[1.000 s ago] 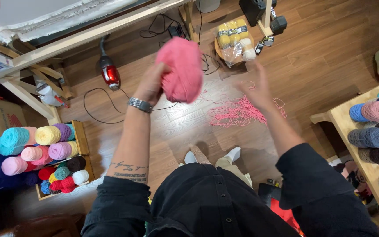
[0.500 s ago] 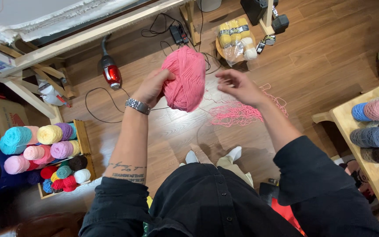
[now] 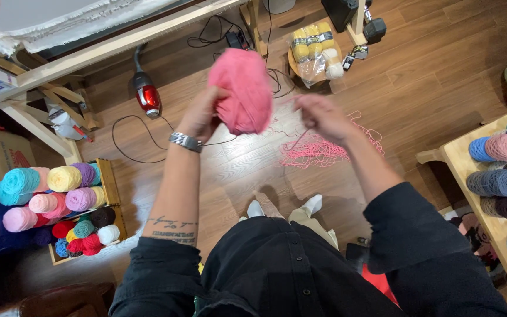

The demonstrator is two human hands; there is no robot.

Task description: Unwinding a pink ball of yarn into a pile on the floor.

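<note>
My left hand (image 3: 202, 113), with a metal watch on its wrist, holds up a big pink yarn ball (image 3: 243, 89) above the wooden floor. My right hand (image 3: 318, 114) is just right of the ball, fingers pinched on a thin pink strand (image 3: 298, 141) that runs down to a loose heap of pink yarn (image 3: 321, 149) on the floor. My feet in white socks (image 3: 312, 204) show below the hands.
A wooden crate (image 3: 110, 182) of several coloured yarn balls stands at the left. A shelf (image 3: 459, 161) with blue, pink and grey yarn is at the right. A red hand vacuum (image 3: 146, 94) and its cable lie on the floor. A bag of yellow yarn (image 3: 313, 50) sits at the back.
The right hand came in from the right, then drew slightly away from the ball with the strand. The left hand keeps the ball raised at about the same place.
</note>
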